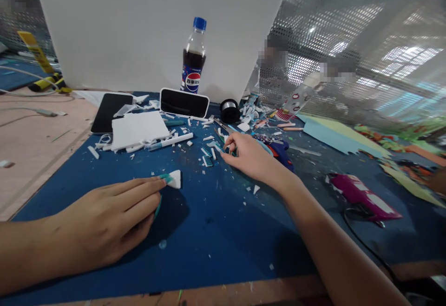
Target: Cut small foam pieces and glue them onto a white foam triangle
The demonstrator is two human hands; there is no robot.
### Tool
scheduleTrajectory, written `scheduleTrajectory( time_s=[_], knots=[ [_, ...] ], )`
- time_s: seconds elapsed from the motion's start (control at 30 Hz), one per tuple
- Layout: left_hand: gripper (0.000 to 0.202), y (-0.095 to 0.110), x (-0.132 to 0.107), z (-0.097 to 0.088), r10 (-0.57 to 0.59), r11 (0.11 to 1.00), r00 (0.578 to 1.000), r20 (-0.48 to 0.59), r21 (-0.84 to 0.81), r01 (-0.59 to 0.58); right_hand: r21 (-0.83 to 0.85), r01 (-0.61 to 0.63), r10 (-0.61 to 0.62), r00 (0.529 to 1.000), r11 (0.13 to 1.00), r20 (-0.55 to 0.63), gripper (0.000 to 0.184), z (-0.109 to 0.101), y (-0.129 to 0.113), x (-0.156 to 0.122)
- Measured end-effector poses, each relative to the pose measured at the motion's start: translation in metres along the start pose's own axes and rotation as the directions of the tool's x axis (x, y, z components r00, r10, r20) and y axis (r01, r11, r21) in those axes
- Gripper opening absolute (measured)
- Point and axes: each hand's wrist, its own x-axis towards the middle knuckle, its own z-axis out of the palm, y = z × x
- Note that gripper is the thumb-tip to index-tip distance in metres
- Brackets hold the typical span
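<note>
My left hand [121,213] pinches a small white wedge-shaped piece [176,179], which looks like foam, just above the blue mat [216,250]. Teal shows at the fingertips. Further forward, my right hand [247,155] is curled, thumb and forefinger drawn close together; what lies between them, if anything, is too small to make out. Beside its fingertips lie small teal-and-white ridged pieces [207,160] and white scraps. Behind the fingers is a metal tool [223,125], partly hidden. A white-and-blue pen-like stick [172,142] lies to the left.
At the back stand a cola bottle [194,60], a propped phone [184,103] and a black spool [230,111]. A white sheet [139,130] partly covers a dark tablet-like slab [109,111]. To the right are a magenta glue gun [364,197] with a cord and coloured paper [334,134].
</note>
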Motion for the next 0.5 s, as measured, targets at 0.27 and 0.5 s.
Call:
scheduleTrajectory(
  time_s=[0.27,0.5],
  knots=[
    [0.025,0.001,0.0,0.0,-0.001,1.0,1.0,0.015,0.014,0.001,0.203,0.012,-0.013,1.0,0.979,0.003,0.024,-0.002,-0.011,-0.006],
    [0.028,0.001,0.001,-0.002,-0.011,1.0,1.0,0.004,0.009,0.011,0.098,0.153,-0.156,0.987,0.983,0.03,0.011,0.019,-0.038,-0.02]
  ],
)
